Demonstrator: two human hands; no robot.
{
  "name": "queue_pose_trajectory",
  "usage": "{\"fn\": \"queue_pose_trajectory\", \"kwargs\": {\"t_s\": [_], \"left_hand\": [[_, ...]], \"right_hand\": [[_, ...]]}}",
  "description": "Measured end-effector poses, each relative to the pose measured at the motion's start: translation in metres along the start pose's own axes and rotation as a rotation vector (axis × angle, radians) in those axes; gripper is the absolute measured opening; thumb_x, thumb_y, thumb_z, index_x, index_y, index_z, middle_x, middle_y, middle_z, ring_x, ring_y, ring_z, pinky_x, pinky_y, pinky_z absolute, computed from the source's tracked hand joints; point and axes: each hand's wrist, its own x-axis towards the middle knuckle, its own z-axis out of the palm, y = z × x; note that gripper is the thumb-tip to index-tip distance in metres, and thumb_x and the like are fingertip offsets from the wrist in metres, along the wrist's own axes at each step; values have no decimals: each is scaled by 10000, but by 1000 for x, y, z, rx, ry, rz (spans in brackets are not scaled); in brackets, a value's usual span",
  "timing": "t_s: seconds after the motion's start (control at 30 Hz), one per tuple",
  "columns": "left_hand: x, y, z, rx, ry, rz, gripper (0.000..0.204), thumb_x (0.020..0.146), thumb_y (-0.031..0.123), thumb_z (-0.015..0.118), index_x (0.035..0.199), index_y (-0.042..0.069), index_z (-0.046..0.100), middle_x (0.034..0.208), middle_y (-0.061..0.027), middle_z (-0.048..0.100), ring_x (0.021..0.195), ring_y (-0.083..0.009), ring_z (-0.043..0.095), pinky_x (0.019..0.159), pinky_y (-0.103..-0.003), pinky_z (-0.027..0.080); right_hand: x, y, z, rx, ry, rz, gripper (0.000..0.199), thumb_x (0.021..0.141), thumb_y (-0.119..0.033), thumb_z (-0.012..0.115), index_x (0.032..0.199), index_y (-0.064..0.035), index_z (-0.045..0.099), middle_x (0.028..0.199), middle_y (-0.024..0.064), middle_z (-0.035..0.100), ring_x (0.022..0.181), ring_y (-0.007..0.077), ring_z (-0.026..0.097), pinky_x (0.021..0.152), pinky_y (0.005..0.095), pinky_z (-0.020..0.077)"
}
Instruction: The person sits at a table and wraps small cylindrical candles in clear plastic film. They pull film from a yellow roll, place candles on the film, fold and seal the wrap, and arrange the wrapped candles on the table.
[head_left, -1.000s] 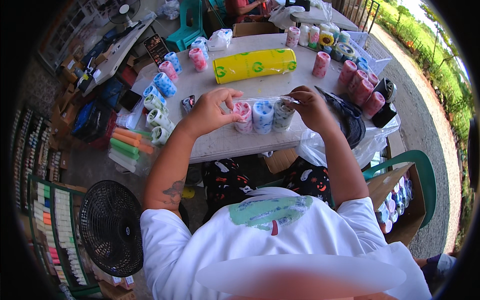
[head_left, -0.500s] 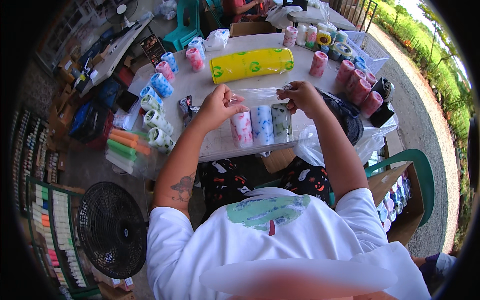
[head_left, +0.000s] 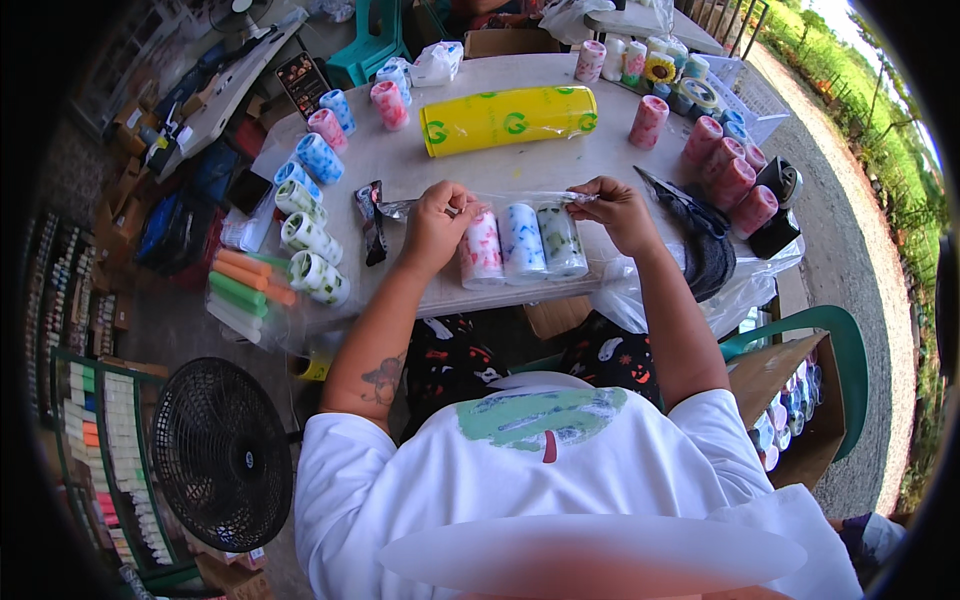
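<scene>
Three mottled pillar candles lie side by side in clear plastic film near the table's front edge: a red-and-white candle (head_left: 482, 252), a blue-and-white candle (head_left: 523, 243) and a green-and-white candle (head_left: 562, 243). My left hand (head_left: 438, 225) pinches the film just above the red one. On the other side, my right hand (head_left: 617, 212) has its fingers closed on the film's edge by the green one. The clear film (head_left: 525, 197) stretches between both hands, past the candles' far ends. Beyond them lies a large yellow roll of wrap (head_left: 510, 122).
Black scissors (head_left: 690, 205) and a dark cloth (head_left: 710, 262) lie right of my right hand. Beside my left forearm is a dark packet (head_left: 372, 225). More candles line both table sides, including a green-mottled candle (head_left: 310, 235). A black fan (head_left: 225, 455) stands lower left.
The film between my hands has gone from a raised, open sheet to a narrower band at the candles' far ends. Both hands have shifted slightly and still grip it.
</scene>
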Motion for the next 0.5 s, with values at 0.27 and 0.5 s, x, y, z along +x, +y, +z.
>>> {"fn": "queue_pose_trajectory", "kwargs": {"t_s": [0.27, 0.5], "left_hand": [[-14, 27, -11, -57, -60, -166, 214, 745, 72, 749, 816, 39, 550, 832, -76, 601, 752, -187, 595, 656, -303, 497], [-32, 13, -13, 127, 37, 306, 182, 764, 56, 725, 851, 59, 566, 958, -100, 655, 876, -281, 637, 764, -353, 517]], "right_hand": [[-6, 7, -2, -38, -59, -140, 125, 867, 77, 568, 972, 38, 623, 996, 98, 644, 916, 169, 630, 859, 313, 523], [-17, 11, -4, -208, -99, -273, 179, 843, 140, 549, 943, 12, 625, 1034, 91, 635, 970, 164, 607, 870, 284, 495]]}}
